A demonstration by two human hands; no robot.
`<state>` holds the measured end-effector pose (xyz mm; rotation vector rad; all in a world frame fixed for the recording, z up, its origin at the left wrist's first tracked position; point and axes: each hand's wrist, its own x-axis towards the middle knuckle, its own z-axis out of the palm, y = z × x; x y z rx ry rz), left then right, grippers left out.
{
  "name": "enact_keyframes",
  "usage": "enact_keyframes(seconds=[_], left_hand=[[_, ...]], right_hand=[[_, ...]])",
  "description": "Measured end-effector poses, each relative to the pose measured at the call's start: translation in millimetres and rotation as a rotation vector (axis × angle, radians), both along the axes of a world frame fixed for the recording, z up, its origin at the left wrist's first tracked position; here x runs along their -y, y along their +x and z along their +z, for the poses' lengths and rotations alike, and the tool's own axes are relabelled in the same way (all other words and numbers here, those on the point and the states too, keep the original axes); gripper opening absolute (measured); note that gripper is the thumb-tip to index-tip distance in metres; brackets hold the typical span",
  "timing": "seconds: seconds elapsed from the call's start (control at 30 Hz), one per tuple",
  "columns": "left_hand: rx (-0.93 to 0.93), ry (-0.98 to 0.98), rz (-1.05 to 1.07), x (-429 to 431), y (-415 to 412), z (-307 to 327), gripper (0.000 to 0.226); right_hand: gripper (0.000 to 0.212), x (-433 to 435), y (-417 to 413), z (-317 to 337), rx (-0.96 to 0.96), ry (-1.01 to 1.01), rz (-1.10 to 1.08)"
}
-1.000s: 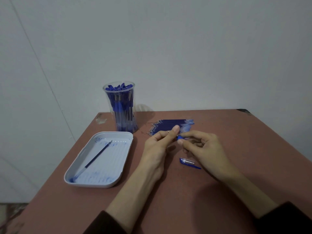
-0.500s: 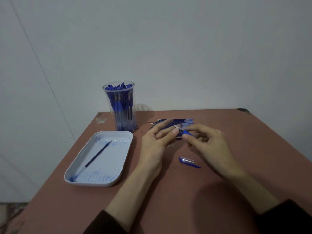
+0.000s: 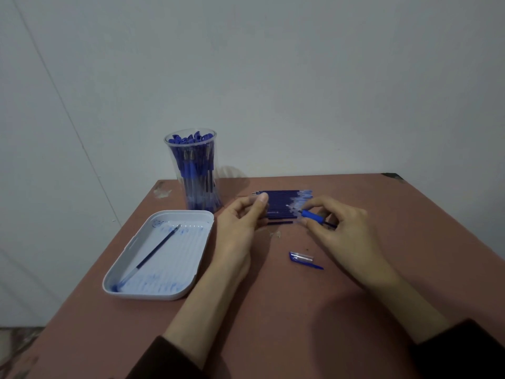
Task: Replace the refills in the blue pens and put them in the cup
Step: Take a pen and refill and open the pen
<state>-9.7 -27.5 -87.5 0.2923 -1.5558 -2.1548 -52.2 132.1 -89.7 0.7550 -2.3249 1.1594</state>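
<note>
Fingers (image 3: pixel 321 205) of right hand (image 3: pixel 347 231) are pinching the opened pen (image 3: pixel 311 215) just over the refill row (image 3: pixel 281 203). Left hand (image 3: pixel 237 222) is curling at the row's left end; can't tell if it's gripping a refill. Cap (image 3: pixel 302 257) is lying on the tabletop (image 3: pixel 355 310), and one old refill (image 3: pixel 155 248) is sitting in the tray (image 3: pixel 180 212). Cup (image 3: pixel 192 170) is looking packed with pens. Reading this as mid-swap: new refill, cap and cup drop not yet done.

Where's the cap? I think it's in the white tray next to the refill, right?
No. The cap lies on the table, near the right hand holding the pen, not in the tray. Only the refill lies in the tray, as the head view shows.
</note>
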Motion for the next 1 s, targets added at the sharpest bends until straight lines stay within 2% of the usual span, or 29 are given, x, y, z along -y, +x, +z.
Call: enact_keyframes(seconds=[0.07, 0.17, 0.23, 0.3, 0.37, 0.57, 0.63, 0.77, 0.9, 1.0], left_hand=[[0.014, -0.148, 0.014, 5.3, 1.4, 1.5, 0.002], [0.079, -0.638, -0.05, 5.2, 6.4, -1.6, 0.008], [0.116, -0.857, -0.124, 2.2, 10.0, -3.3, 0.008], [0.153, -1.094, -0.137, 2.3, 10.6, -6.1, 0.017], [0.177, -1.235, -0.144, 2.5, 11.4, -6.2, 0.024], [0.184, -1.221, -0.176, 3.8, 12.3, -3.6, 0.031], [0.175, -1.11, -0.16, 4.4, 11.5, -3.2, 0.032], [0.119, -0.751, -0.115, 4.2, 8.5, -0.2, 0.026], [0.088, -0.647, -0.15, 3.2, 9.3, 2.6, 0.006], [0.118, -0.607, -0.073, 9.0, 6.7, 1.9, 0.008]], right_hand=[[0.015, -1.9, -2.9, 0.1, 0.031, -0.05, -0.047], [0.013, -4.0, -3.7, 0.5, 0.042, -0.07, -0.069], [0.012, -4.6, -3.8, 0.0, 0.047, -0.061, -0.069], [0.013, -4.6, -4.3, -0.5, 0.061, -0.053, -0.07], [0.012, -4.3, -4.2, -0.4, 0.071, -0.049, -0.069], [0.012, -4.7, -2.2, 0.2, 0.085, -0.04, -0.059], [0.012, -4.4, -2.3, 0.7, 0.081, -0.033, -0.056], [0.016, -3.4, 2.8, 3.2, 0.024, 0.079, -0.046], [0.017, -2.3, 7.0, 4.6, -0.021, 0.138, 0.025], [0.019, -5.8, 3.8, 6.1, -0.036, 0.107, -0.003]])
